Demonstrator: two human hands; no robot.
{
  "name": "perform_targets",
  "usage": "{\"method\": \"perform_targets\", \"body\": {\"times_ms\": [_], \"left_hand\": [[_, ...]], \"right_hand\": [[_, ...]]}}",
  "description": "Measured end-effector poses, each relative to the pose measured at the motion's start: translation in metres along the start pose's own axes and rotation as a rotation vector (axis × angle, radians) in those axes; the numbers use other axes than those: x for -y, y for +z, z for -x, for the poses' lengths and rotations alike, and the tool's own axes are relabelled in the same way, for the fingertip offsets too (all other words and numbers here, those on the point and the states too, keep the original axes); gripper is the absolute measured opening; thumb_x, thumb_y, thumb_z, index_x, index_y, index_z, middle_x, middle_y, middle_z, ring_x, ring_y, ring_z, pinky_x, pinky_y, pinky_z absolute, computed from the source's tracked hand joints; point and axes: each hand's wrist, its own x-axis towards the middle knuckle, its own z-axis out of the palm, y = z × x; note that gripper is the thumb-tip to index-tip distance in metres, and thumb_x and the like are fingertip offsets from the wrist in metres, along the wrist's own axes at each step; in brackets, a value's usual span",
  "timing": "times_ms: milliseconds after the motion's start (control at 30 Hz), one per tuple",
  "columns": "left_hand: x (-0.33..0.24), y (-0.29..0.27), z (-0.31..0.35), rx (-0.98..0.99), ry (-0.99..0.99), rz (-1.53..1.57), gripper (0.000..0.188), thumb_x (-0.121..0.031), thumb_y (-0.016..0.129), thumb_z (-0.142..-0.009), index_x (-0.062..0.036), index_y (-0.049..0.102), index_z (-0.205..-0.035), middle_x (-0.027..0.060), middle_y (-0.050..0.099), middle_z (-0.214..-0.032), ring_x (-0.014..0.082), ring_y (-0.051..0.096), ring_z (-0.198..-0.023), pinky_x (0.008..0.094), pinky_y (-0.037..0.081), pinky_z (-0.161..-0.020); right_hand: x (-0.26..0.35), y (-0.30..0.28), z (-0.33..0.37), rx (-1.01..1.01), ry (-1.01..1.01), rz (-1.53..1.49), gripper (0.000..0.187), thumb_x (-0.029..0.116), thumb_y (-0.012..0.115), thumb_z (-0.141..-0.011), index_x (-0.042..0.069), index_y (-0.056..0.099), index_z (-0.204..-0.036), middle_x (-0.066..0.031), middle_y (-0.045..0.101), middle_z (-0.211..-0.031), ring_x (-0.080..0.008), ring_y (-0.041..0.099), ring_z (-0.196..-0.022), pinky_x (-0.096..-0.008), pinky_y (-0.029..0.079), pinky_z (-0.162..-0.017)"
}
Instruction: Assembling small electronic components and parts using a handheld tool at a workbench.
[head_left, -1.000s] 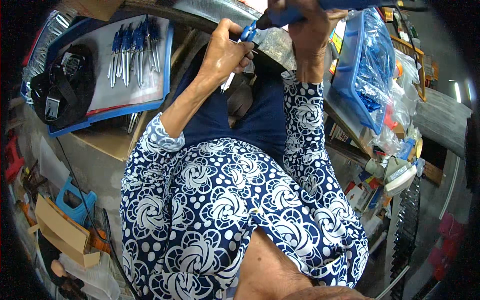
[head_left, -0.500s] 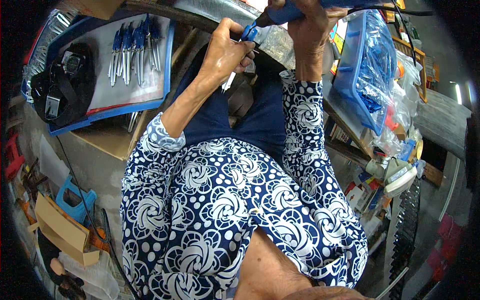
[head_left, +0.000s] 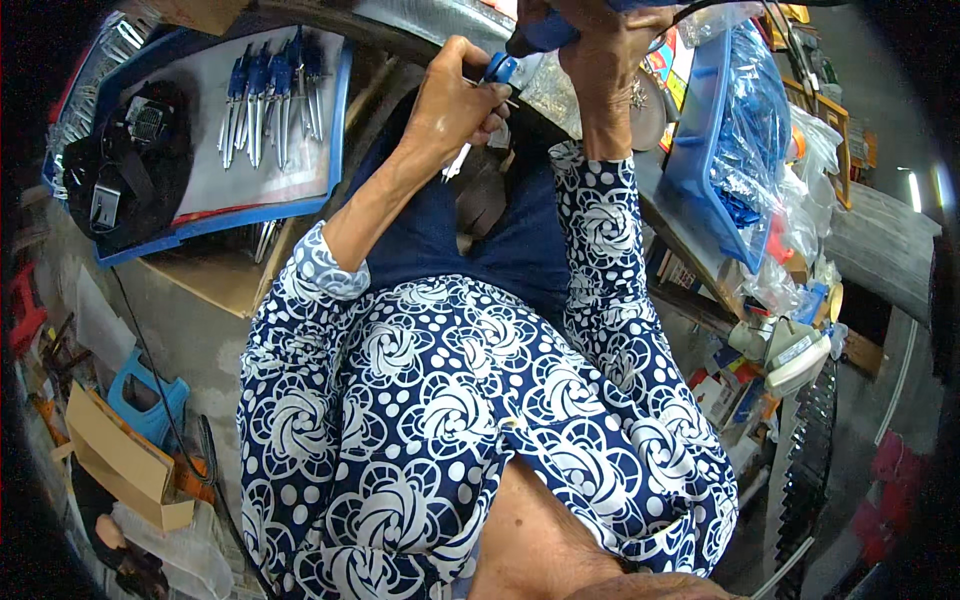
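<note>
My left hand [head_left: 455,100] grips a small blue-handled tool [head_left: 497,70] with a thin white shaft sticking out below the fist. My right hand [head_left: 600,50] is closed around a dark blue power tool [head_left: 545,35] with a black cord, at the top edge of the view. The tip of the power tool meets the blue piece in my left hand. Both hands work over the edge of a workbench; the upper part of the power tool is cut off by the frame.
A blue tray [head_left: 215,215] on the left holds a row of blue-handled tools [head_left: 270,95] and a black device [head_left: 125,150]. A blue bin [head_left: 735,130] of bagged blue parts stands at the right. A cardboard box [head_left: 120,460] and a blue stool [head_left: 150,400] sit on the floor lower left.
Both hands have shifted slightly upward and stayed pressed together; the power tool sits higher at the frame's top edge.
</note>
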Motion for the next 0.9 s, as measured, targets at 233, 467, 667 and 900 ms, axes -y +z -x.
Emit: {"method": "perform_targets", "body": {"times_ms": [233, 467, 667, 900], "left_hand": [[0.001, -0.009, 0.005, -0.041, -0.004, -0.002, 0.03, -0.006, 0.057, -0.078, -0.0038, 0.037, -0.099, 0.0104, 0.055, -0.065, 0.0091, 0.048, -0.047, 0.0184, 0.032, -0.034], [-0.01, -0.053, 0.036, -0.029, 0.11, 0.124, 0.026, -0.02, 0.056, -0.081, -0.0024, 0.043, -0.095, 0.0081, 0.054, -0.06, 0.0078, 0.044, -0.041, 0.0175, 0.028, -0.033], [-0.031, -0.135, 0.074, -0.282, 0.074, 0.039, 0.02, -0.026, 0.056, -0.082, -0.0062, 0.053, -0.082, 0.0027, 0.051, -0.054, 0.0051, 0.039, -0.035, 0.0167, 0.023, -0.03], [-0.034, -0.231, 0.077, -0.725, 0.221, -0.372, 0.028, -0.025, 0.055, -0.076, 0.0023, 0.06, -0.079, 0.0089, 0.053, -0.057, 0.0147, 0.051, -0.044, 0.027, 0.038, -0.039]], "right_hand": [[0.008, 0.003, 0.003, 0.051, 0.067, 0.03, 0.02, 0.007, 0.07, -0.062, -0.001, 0.057, -0.076, -0.0082, 0.057, -0.06, -0.0165, 0.053, -0.045, -0.0269, 0.047, -0.042], [-0.003, -0.035, 0.012, 0.191, -0.212, -0.102, 0.021, 0.004, 0.054, -0.075, -0.008, 0.058, -0.091, -0.0207, 0.059, -0.085, -0.0256, 0.058, -0.071, -0.0339, 0.048, -0.069], [0.04, -0.002, 0.025, 0.067, 0.056, -0.376, 0.025, 0.012, 0.051, -0.072, 0.009, 0.048, -0.097, -0.0109, 0.049, -0.078, -0.0185, 0.045, -0.067, -0.0346, 0.036, -0.07], [0.05, 0.002, 0.029, 0.142, -0.022, -0.392, 0.024, 0.014, 0.05, -0.076, 0.007, 0.048, -0.098, -0.0109, 0.05, -0.077, -0.0175, 0.045, -0.066, -0.0356, 0.035, -0.069]]}}
